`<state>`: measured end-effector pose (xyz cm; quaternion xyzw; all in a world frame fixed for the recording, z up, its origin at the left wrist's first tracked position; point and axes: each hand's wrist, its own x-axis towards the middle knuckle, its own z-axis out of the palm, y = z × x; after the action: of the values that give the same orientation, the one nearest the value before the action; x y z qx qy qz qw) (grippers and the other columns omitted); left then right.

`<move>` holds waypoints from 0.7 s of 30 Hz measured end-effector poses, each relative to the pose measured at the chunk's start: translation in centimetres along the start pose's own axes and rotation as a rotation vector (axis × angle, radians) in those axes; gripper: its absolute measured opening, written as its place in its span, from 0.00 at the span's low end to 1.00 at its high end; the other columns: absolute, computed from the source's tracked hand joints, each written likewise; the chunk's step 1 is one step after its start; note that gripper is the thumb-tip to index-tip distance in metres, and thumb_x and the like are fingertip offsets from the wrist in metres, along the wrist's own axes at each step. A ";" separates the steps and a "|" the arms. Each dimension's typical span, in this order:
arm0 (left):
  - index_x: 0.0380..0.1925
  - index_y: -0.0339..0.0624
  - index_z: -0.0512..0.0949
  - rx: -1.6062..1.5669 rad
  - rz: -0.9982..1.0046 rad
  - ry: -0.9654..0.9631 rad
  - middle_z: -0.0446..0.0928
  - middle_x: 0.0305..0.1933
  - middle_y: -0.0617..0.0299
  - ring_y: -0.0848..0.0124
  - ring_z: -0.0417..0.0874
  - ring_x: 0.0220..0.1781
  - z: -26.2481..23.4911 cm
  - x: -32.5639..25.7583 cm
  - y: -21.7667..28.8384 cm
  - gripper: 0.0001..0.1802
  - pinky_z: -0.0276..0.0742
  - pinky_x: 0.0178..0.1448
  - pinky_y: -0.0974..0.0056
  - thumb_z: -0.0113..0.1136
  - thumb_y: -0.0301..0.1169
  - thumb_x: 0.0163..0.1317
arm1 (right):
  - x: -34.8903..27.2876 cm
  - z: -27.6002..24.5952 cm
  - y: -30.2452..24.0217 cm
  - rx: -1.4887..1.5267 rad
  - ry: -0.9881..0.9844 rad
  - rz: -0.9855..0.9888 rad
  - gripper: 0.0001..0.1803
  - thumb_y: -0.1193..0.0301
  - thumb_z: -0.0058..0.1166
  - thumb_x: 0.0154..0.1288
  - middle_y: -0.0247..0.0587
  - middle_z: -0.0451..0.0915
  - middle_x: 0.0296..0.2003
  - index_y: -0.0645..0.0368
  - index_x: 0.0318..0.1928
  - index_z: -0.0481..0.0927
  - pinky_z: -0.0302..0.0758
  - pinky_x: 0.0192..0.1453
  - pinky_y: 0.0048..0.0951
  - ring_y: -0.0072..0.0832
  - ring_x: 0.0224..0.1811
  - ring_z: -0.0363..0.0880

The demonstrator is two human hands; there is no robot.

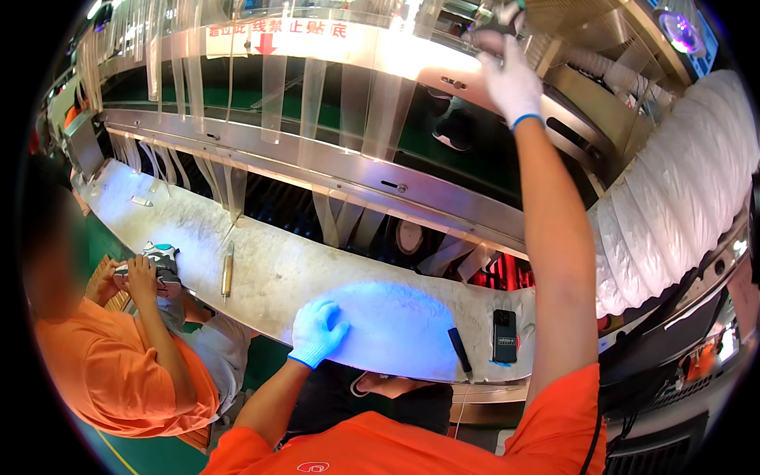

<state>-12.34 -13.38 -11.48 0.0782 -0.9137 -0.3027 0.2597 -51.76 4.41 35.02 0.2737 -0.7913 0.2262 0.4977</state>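
Right hand: your gloved right hand (513, 79) is up high, arm stretched full length, fingers wrapped around a dark object (492, 30) near the top of the conveyor housing; what that object is, you can't tell from here.
Right grip: closed around the dark object, glove knuckles toward you.
Left hand: your left hand (317, 331) lies flat on the workbench (277, 273), fingers spread, palm down, holding nothing.
Left hand's spot: it sits just inside the near edge of the bench, on the left margin of a blue-lit patch (396, 324).
Near edge: the bench's front lip curves right under your left wrist, your orange shirt close below it.
Open room: the blue-lit patch between your left hand and the dark marker-like tool (460, 350) is bare surface.
Right of that: a black phone (504, 336) lies just beside the tool, both close to the near edge.
Far edge: a metal rail (332, 162) runs along the back of the bench, clear plastic strips (273, 95) hanging above it.
Right flank: a white ribbed duct (673, 182) bulges in, close beside your raised forearm.
Left along the bench: a brush-like tool (227, 269) lies alone, well apart from your left hand.
Co-worker: a person in orange holds a shoe (158, 261) in both hands at the bench's near edge.
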 end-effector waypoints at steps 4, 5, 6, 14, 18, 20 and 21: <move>0.52 0.44 0.90 0.025 -0.045 0.001 0.89 0.58 0.52 0.46 0.87 0.63 -0.3 -0.1 -0.2 0.25 0.81 0.70 0.44 0.80 0.46 0.60 | -10.0 0.6 -6.2 0.239 0.120 -0.260 0.29 0.56 0.70 0.75 0.60 0.86 0.67 0.62 0.67 0.86 0.80 0.77 0.50 0.55 0.71 0.84; 0.51 0.44 0.90 0.047 -0.070 -0.003 0.89 0.58 0.52 0.46 0.87 0.63 -0.8 -0.3 -0.3 0.25 0.81 0.70 0.44 0.80 0.46 0.60 | -14.3 0.6 -8.8 0.420 0.019 -0.181 0.26 0.60 0.71 0.73 0.58 0.87 0.65 0.62 0.65 0.87 0.82 0.74 0.50 0.55 0.68 0.86; 0.51 0.44 0.90 0.057 -0.052 0.005 0.89 0.58 0.52 0.46 0.87 0.63 -0.9 -0.6 -0.4 0.25 0.81 0.70 0.44 0.80 0.46 0.60 | -18.3 0.8 -10.5 0.391 0.007 -0.303 0.21 0.65 0.72 0.69 0.55 0.88 0.61 0.61 0.59 0.88 0.85 0.68 0.50 0.55 0.63 0.87; 0.51 0.43 0.89 0.054 0.051 -0.018 0.89 0.58 0.51 0.46 0.87 0.63 -0.1 0.1 0.1 0.24 0.80 0.70 0.45 0.81 0.44 0.59 | -41.2 4.6 -8.8 0.518 -0.721 -0.220 0.31 0.59 0.69 0.71 0.64 0.83 0.70 0.62 0.69 0.84 0.78 0.78 0.56 0.58 0.73 0.82; 0.50 0.42 0.89 0.068 -0.007 0.013 0.90 0.58 0.51 0.46 0.87 0.62 -0.4 -0.3 -0.2 0.23 0.81 0.69 0.44 0.81 0.42 0.58 | -38.1 8.7 -1.6 0.085 -1.084 0.434 0.34 0.48 0.64 0.75 0.59 0.85 0.68 0.55 0.72 0.83 0.77 0.79 0.58 0.55 0.73 0.82; 0.49 0.43 0.90 0.055 0.016 0.014 0.90 0.57 0.52 0.47 0.88 0.61 0.0 0.2 0.5 0.23 0.82 0.68 0.45 0.82 0.43 0.57 | -39.4 11.2 3.7 -0.146 -0.971 0.494 0.41 0.35 0.55 0.78 0.54 0.83 0.73 0.50 0.76 0.80 0.73 0.82 0.61 0.57 0.76 0.80; 0.48 0.43 0.91 0.040 0.032 0.013 0.90 0.57 0.53 0.48 0.88 0.61 0.3 0.6 1.1 0.23 0.83 0.67 0.46 0.82 0.43 0.57 | -42.3 13.2 8.3 -0.040 -0.799 0.458 0.44 0.31 0.51 0.78 0.53 0.81 0.75 0.49 0.77 0.80 0.72 0.83 0.62 0.56 0.77 0.78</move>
<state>-13.00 -12.54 -10.84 0.0708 -0.9189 -0.2797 0.2689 -51.00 11.07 -9.57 0.1478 -0.9655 0.1918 0.0962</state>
